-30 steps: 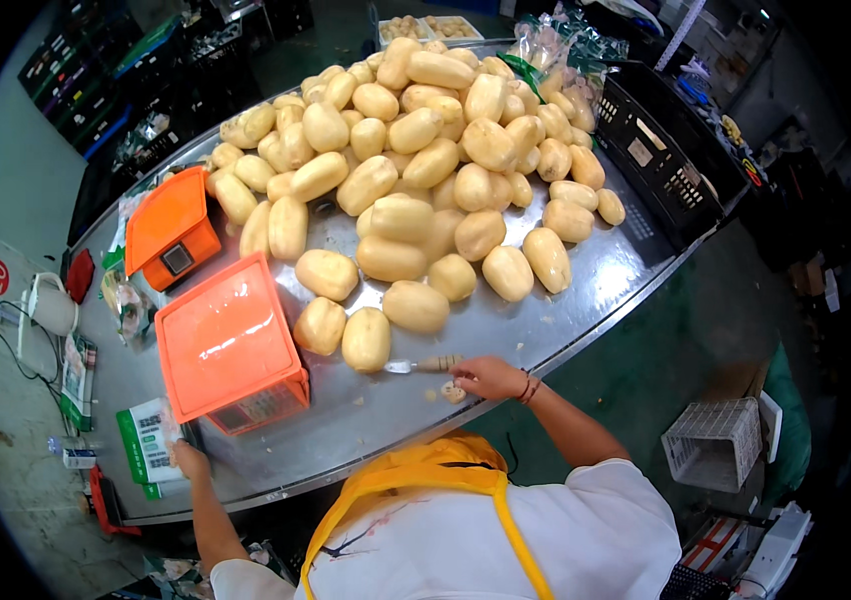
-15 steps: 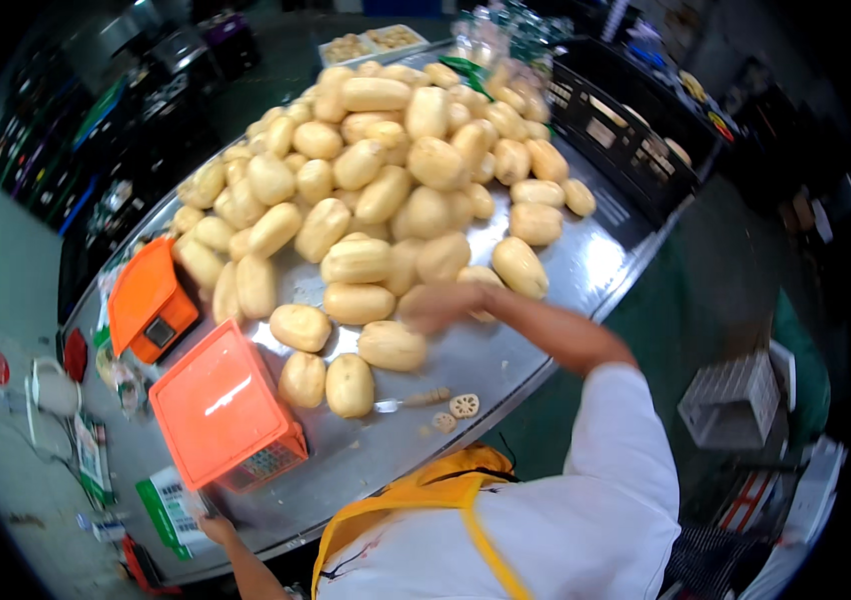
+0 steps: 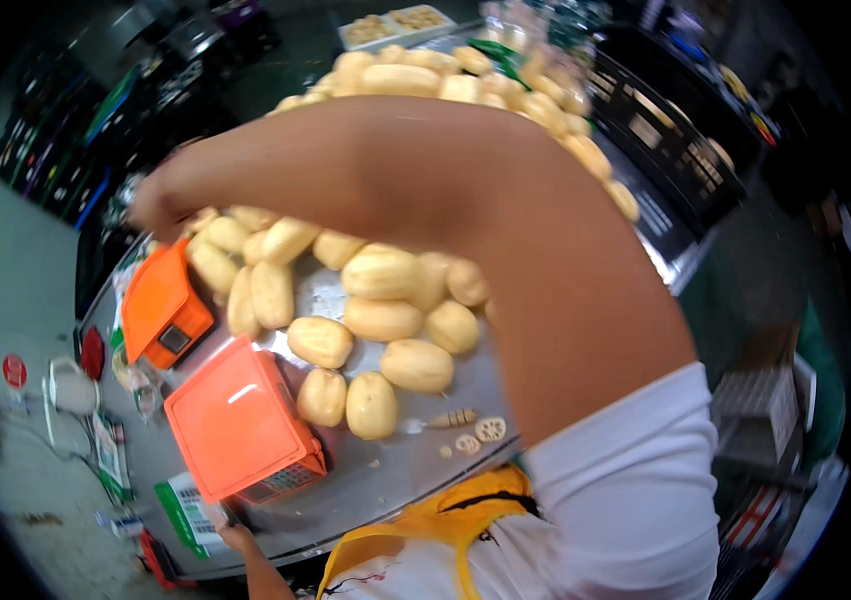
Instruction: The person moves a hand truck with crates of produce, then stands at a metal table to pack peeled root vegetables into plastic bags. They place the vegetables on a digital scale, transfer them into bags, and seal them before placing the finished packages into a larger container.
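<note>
Peeled lotus roots [image 3: 382,272] lie heaped over the steel table [image 3: 366,505], several loose ones at the near side. My right arm stretches across the heap to the far left. Motion smears my right hand [image 3: 158,205], which is above the heap's left end, beyond the orange scale [image 3: 159,305]; whether it holds anything cannot be made out. At the table's near left, my left hand [image 3: 238,537] closes at the edge of a green and white packet [image 3: 189,512], beside the larger orange-topped scale [image 3: 238,420]. Its fingers are partly hidden.
A knife with a wooden handle [image 3: 454,418] lies near the front edge beside cut lotus root slices [image 3: 491,429]. A black crate [image 3: 661,140] stands at the far right. On the left are a white kettle [image 3: 74,387] and a red object [image 3: 93,352].
My right hand has swung from the near lotus roots to the far left, its arm now covering much of the heap. My left hand stays beside the packet. The view has shifted slightly.
</note>
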A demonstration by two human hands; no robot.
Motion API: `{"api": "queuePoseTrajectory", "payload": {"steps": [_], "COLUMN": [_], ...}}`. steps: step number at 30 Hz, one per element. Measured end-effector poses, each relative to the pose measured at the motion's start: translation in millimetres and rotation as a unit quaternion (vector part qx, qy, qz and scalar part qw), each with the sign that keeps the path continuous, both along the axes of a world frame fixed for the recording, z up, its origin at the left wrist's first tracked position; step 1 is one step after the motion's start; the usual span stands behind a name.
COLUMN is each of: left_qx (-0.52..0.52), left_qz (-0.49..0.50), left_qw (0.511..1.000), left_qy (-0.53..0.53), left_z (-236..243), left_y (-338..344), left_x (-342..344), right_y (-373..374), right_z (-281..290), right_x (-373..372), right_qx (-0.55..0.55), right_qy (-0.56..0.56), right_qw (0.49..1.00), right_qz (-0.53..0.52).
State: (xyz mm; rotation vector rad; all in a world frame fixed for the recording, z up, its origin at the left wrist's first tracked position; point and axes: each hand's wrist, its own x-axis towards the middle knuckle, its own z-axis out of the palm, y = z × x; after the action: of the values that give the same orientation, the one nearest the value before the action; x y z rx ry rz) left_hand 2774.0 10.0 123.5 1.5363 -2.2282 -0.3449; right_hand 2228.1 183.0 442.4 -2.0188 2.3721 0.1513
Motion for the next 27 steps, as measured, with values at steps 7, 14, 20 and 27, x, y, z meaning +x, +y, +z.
{"api": "queuePoseTrajectory", "payload": {"steps": [7, 14, 20, 27], "left_qx": [-0.025, 0.039, -0.023, 0.043], "left_qz": [0.018, 0.077, 0.041, 0.152], "left_qw": [0.998, 0.986, 0.975, 0.986], "left_qy": [-0.06, -0.143, -0.217, -0.058], "left_z": [-11, 10, -40, -9], "left_y": [-11, 13, -24, -6], "left_x": [-13, -19, 27, -19], "right_y": [248, 283, 274, 279], "right_z": [-106, -157, -157, -134], "right_x": [-204, -251, -254, -195], "right_qx": [-0.209, -0.197, -0.204, -0.355], "right_qy": [-0.032, 0.034, 0.073, -0.268], "right_qw": [0.86, 0.82, 0.859, 0.838], "right_qz": [-0.465, -0.536, -0.464, -0.317]}}
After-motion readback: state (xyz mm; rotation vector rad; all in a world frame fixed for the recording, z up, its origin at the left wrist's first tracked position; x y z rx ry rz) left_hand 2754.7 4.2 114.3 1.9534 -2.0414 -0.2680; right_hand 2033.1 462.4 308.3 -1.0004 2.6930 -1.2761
